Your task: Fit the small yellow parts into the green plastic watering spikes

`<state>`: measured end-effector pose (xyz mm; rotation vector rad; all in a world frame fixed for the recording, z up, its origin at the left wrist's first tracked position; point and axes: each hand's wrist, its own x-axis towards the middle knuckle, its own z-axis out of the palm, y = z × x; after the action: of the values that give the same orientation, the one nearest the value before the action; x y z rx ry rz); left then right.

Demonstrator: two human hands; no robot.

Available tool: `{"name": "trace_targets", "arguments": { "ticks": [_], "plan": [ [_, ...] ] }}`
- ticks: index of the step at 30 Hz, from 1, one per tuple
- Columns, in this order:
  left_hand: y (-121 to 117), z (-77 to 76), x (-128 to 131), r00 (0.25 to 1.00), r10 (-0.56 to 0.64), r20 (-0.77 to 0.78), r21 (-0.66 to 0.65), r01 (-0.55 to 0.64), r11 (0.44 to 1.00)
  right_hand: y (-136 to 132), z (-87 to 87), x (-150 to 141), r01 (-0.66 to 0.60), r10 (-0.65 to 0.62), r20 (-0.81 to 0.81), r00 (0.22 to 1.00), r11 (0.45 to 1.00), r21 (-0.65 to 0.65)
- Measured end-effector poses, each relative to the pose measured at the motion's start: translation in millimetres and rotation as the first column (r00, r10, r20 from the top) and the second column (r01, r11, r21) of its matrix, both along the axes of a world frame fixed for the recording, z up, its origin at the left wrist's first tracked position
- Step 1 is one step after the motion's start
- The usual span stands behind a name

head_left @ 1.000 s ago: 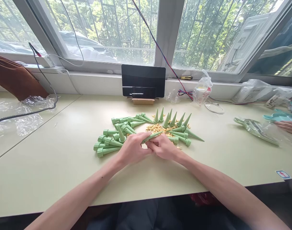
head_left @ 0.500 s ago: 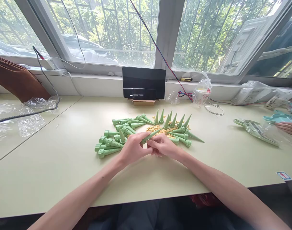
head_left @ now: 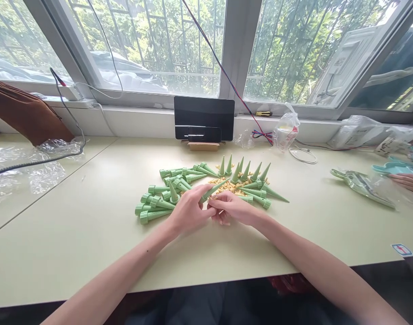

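Note:
My left hand (head_left: 191, 207) is closed around a green plastic spike (head_left: 215, 188), its tapered end pointing up and to the right. Close against it, my right hand (head_left: 231, 206) is pinched on a small tan peg (head_left: 213, 197) at the spike's side. Green spikes with ribbed caps (head_left: 155, 201) lie in a heap left of my hands. Behind my hands is a pile of small tan pegs (head_left: 228, 186). Several green spikes (head_left: 246, 171) stand point up around that pile, and others (head_left: 257, 192) lie to its right.
A black tablet (head_left: 204, 116) leans on a stand at the back, with a phone in front. Clear plastic wrapping (head_left: 45, 169) and a dark cable are at left. A plastic bag (head_left: 286, 128) stands behind. At right lie a wrapped green item (head_left: 362, 186) and another person's hand (head_left: 409, 182).
The spike has tilted slightly in my left hand, and the fingers of my right hand have shifted a little, with a tan peg now showing at their tips.

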<state>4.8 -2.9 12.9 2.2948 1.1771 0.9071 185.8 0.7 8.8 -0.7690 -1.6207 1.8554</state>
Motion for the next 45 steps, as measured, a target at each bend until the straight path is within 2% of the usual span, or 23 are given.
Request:
{"name": "trace_targets", "arguments": {
  "ticks": [5, 12, 16, 25, 29, 36, 40, 45],
  "plan": [
    [0.1, 2.3, 0.8, 0.998, -0.025, -0.055, -0.012, 0.025, 1.0, -2.7, 3.3, -2.1, 0.036, -0.038, 0.079, 0.996, 0.999, 0.032],
    [-0.4, 3.4, -1.1, 0.995, -0.049, -0.085, 0.012, 0.05, 0.999, -7.8, 3.7, -5.5, 0.087, -0.132, 0.202, 0.97, 0.972, 0.217],
    [0.6, 0.5, -1.9, 0.994, -0.036, -0.106, 0.045, 0.041, 0.998, -8.2, 2.2, -5.7, 0.101, -0.172, 0.253, 0.952, 0.958, 0.268],
    [1.1, 1.4, -0.7, 0.998, -0.051, -0.031, 0.011, 0.052, 0.999, -7.2, 0.1, -5.7, 0.099, -0.146, 0.184, 0.972, 0.965, 0.241],
    [0.5, 2.0, 0.0, 0.999, -0.051, 0.017, -0.002, 0.051, 0.999, -7.4, 5.0, -4.2, 0.064, -0.085, 0.121, 0.989, 0.984, 0.167],
    [-1.1, 5.9, -0.2, 0.991, -0.115, 0.069, -0.064, 0.12, 0.991, -5.2, 7.0, -0.6, -0.026, 0.025, 0.025, 0.999, 0.999, 0.028],
    [-1.1, 7.1, -0.6, 0.99, -0.127, 0.057, -0.059, 0.131, 0.99, -5.1, 4.5, -1.2, -0.016, 0.015, 0.022, 1.0, 0.998, 0.054],
    [1.0, 3.5, -2.2, 0.992, -0.123, 0.012, -0.018, 0.123, 0.992, -7.0, 0.3, -5.3, 0.061, -0.074, 0.082, 0.994, 0.986, 0.155]
  ]
}}
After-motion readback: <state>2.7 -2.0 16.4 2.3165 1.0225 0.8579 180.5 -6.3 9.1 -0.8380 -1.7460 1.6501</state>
